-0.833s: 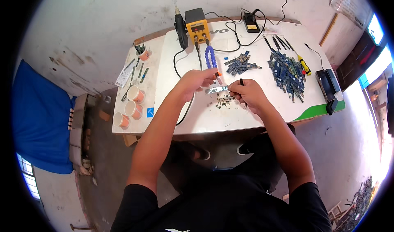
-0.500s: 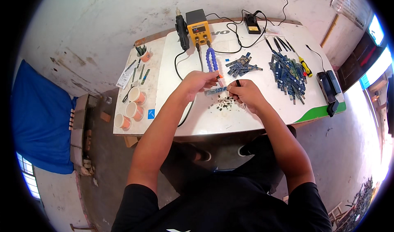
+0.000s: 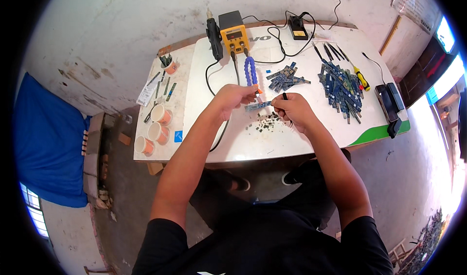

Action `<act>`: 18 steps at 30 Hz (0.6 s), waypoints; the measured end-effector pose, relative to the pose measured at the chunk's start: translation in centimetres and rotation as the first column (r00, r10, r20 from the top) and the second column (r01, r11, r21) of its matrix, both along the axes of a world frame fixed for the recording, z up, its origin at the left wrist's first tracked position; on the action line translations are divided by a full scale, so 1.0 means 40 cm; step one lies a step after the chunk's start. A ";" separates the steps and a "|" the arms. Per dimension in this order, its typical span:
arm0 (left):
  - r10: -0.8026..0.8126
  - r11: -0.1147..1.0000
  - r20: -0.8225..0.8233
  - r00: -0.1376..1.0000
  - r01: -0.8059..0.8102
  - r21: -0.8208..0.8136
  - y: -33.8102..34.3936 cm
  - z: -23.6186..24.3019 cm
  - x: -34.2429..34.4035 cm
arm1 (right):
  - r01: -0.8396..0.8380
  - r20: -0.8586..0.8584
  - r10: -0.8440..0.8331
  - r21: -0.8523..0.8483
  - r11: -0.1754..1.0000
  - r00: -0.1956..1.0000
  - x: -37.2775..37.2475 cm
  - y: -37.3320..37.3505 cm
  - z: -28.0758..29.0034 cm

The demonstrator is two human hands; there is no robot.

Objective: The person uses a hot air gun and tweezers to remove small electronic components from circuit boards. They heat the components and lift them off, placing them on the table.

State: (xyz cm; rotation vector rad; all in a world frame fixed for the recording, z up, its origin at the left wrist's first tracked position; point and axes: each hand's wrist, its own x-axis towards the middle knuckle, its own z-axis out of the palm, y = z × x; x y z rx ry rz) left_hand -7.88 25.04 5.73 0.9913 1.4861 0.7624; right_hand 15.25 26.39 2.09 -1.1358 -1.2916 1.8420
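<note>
My left hand [image 3: 234,100] is closed at the orange tip [image 3: 258,90] of a blue segmented hose [image 3: 250,70]; whatever its fingers hold is too small to make out. My right hand [image 3: 293,110] pinches the right end of a narrow circuit board [image 3: 256,106], with a slim black tool [image 3: 285,97] also in its fingers. The board is just below the hose tip. Small dark loose parts [image 3: 266,124] lie scattered beneath it on the white table [image 3: 233,146].
Behind stand a yellow-fronted station [image 3: 234,39], hot-air gun [image 3: 214,36] and iron stand [image 3: 297,27]. Two heaps of boards [image 3: 287,78] [image 3: 340,92] lie rightward, near a yellow screwdriver [image 3: 361,78] and black device [image 3: 386,104]. Several paper cups [image 3: 158,130] stand at left.
The board has shifted slightly in my right fingers, its top looking less glary. Both hands stay almost in the same place, with very slight movement of the fingers.
</note>
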 end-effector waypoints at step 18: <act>0.049 0.999 0.009 0.999 -0.049 0.014 -0.001 0.010 0.011 | -0.031 0.008 0.030 0.013 0.999 1.000 0.011 0.012 0.001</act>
